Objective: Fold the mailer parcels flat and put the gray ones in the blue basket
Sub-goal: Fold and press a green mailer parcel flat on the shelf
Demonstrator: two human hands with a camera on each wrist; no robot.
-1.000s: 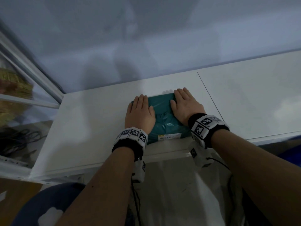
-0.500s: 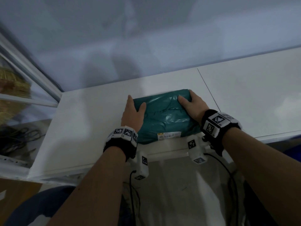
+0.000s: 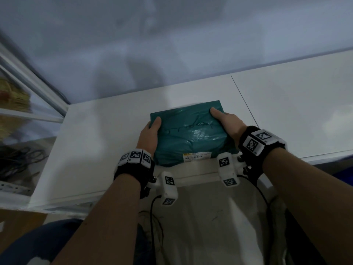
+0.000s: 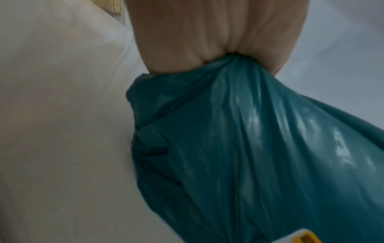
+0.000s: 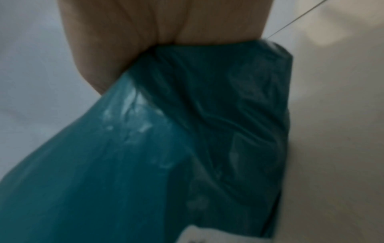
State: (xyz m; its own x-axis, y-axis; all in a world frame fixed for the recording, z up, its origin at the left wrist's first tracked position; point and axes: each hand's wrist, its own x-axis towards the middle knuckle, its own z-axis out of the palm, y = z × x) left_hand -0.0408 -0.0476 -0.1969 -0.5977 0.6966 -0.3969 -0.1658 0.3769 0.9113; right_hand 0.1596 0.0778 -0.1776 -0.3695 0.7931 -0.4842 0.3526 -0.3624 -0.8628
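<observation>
A folded teal mailer parcel (image 3: 188, 133) with a white and yellow label (image 3: 196, 155) sits at the near edge of the white table (image 3: 91, 142). My left hand (image 3: 150, 131) grips its left side, thumb on top and fingers underneath. My right hand (image 3: 226, 121) grips its right side the same way. In the left wrist view the teal mailer (image 4: 239, 148) bunches under my left hand (image 4: 207, 41). The right wrist view shows the teal mailer (image 5: 166, 139) held by my right hand (image 5: 155, 24). No gray parcel shows.
A seam (image 3: 244, 101) splits the white table into two panels. A glass cabinet (image 3: 24, 104) stands at the left with dark cables (image 3: 17, 159) below. A blue object (image 3: 345, 173) peeks in at the right edge. A wall rises behind the table.
Both hands went from pressing flat on the teal mailer to gripping its left and right sides, thumbs on top. The mailer's near edge now looks slightly raised.
</observation>
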